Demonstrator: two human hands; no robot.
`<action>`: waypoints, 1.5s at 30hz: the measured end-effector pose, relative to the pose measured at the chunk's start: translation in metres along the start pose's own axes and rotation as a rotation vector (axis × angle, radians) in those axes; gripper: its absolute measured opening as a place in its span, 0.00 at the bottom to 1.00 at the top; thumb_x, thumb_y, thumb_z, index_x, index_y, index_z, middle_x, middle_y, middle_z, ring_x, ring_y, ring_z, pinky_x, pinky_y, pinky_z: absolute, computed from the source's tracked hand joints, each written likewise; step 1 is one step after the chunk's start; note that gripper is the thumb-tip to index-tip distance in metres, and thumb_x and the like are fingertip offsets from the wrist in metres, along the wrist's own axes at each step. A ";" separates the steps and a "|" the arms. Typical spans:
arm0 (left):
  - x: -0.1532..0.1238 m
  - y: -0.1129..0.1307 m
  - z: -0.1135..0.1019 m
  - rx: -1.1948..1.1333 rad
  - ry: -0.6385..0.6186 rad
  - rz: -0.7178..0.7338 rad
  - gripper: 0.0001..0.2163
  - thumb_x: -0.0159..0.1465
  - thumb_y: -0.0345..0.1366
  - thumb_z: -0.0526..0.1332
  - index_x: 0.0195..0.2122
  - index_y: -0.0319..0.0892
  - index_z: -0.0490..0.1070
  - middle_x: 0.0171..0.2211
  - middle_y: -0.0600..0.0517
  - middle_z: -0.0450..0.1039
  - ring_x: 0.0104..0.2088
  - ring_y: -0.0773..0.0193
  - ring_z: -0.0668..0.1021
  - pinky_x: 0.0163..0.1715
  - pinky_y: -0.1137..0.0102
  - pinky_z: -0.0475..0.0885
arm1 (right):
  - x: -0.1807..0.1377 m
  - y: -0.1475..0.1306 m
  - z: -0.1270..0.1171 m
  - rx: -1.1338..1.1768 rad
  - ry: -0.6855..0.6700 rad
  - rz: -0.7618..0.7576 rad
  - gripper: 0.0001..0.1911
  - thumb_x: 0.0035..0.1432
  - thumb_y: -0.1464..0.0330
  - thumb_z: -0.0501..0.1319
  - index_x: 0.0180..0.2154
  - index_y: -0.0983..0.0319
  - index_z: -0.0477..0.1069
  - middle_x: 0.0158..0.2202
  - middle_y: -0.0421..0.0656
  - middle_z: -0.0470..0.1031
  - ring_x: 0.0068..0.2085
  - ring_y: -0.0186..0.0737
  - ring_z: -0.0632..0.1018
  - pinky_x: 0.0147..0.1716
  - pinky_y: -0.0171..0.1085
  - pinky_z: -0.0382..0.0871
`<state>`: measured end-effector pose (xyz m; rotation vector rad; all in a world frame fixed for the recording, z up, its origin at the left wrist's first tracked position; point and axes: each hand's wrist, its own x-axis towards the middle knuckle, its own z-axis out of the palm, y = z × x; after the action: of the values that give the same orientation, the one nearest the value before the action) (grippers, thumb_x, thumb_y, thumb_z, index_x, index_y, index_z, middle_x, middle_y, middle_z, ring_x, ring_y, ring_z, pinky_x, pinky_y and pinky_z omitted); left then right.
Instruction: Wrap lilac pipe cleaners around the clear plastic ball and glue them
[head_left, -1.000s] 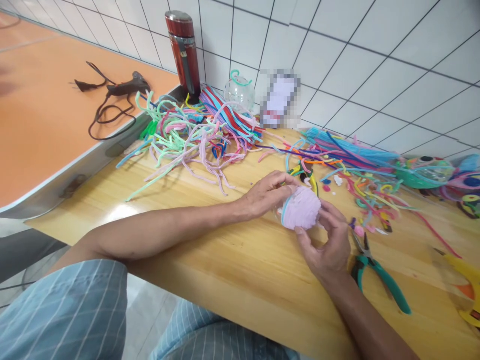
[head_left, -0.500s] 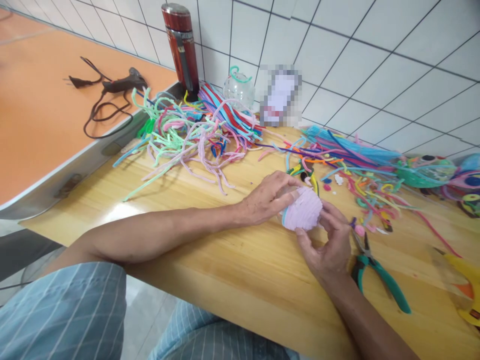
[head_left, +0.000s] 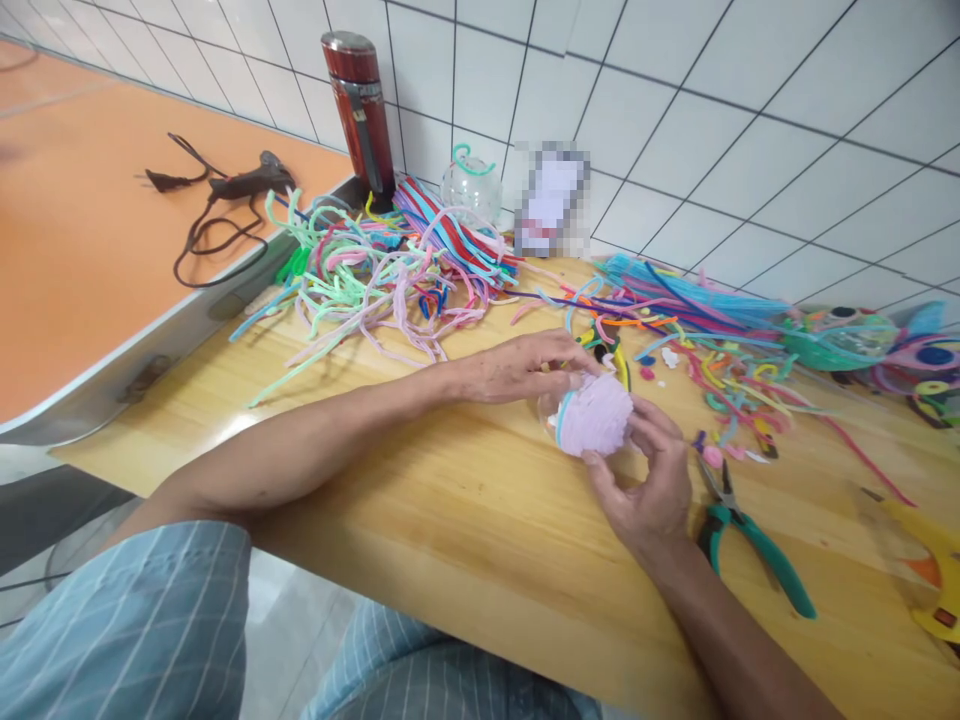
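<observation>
A lilac fuzzy ball (head_left: 589, 417) wound from pipe cleaners, with a light blue strand at its left edge, is held just above the wooden table (head_left: 450, 500). My left hand (head_left: 517, 365) curls its fingers over the ball's top left. My right hand (head_left: 645, 480) grips the ball from below and from the right, thumb on its underside. Both hands are closed on the ball.
Heaps of coloured pipe cleaners (head_left: 390, 265) lie behind the hands and to the right (head_left: 697, 320). Green-handled pliers (head_left: 750, 535) lie right of my right hand. A red flask (head_left: 360, 110) and a clear globe (head_left: 471, 185) stand by the tiled wall. A glue gun (head_left: 247, 183) rests on the orange table.
My left hand has shifted up and flattened over the ball's top. The ball has turned slightly between my fingers. The view has tilted a little.
</observation>
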<state>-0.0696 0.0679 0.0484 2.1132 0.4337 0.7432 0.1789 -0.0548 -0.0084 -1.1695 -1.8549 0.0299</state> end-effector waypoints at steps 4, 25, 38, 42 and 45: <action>0.000 -0.002 -0.005 0.024 -0.037 0.037 0.16 0.75 0.43 0.58 0.57 0.44 0.78 0.54 0.42 0.79 0.55 0.57 0.79 0.58 0.62 0.72 | 0.000 -0.001 0.000 -0.007 -0.006 -0.024 0.34 0.57 0.65 0.73 0.62 0.58 0.65 0.64 0.58 0.73 0.64 0.60 0.77 0.56 0.64 0.80; 0.001 0.008 -0.012 0.047 -0.077 0.020 0.11 0.73 0.37 0.64 0.53 0.42 0.81 0.50 0.43 0.81 0.48 0.63 0.81 0.51 0.69 0.77 | 0.002 -0.001 -0.001 -0.048 -0.010 -0.119 0.39 0.55 0.66 0.74 0.65 0.57 0.63 0.63 0.56 0.73 0.62 0.60 0.78 0.54 0.62 0.81; 0.002 0.009 -0.012 0.030 -0.048 0.002 0.10 0.70 0.38 0.68 0.49 0.41 0.83 0.47 0.44 0.82 0.44 0.64 0.82 0.46 0.70 0.77 | 0.007 -0.008 -0.002 -0.125 0.021 -0.169 0.34 0.57 0.64 0.73 0.62 0.56 0.64 0.60 0.53 0.75 0.58 0.58 0.80 0.51 0.60 0.82; 0.002 0.009 -0.014 0.014 -0.069 -0.038 0.10 0.70 0.40 0.69 0.48 0.42 0.84 0.46 0.45 0.82 0.44 0.63 0.82 0.46 0.70 0.77 | 0.008 -0.009 -0.002 -0.129 0.010 -0.188 0.34 0.58 0.63 0.73 0.62 0.57 0.64 0.60 0.54 0.75 0.59 0.58 0.80 0.51 0.59 0.82; 0.003 0.009 -0.014 0.014 -0.081 -0.048 0.10 0.70 0.39 0.69 0.48 0.42 0.84 0.46 0.45 0.82 0.45 0.63 0.82 0.47 0.70 0.77 | 0.008 -0.009 -0.002 -0.136 0.008 -0.195 0.34 0.57 0.64 0.73 0.62 0.58 0.64 0.60 0.55 0.76 0.59 0.58 0.80 0.51 0.58 0.81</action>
<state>-0.0763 0.0724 0.0636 2.1297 0.4456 0.6267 0.1732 -0.0545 0.0027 -1.0725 -1.9811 -0.2132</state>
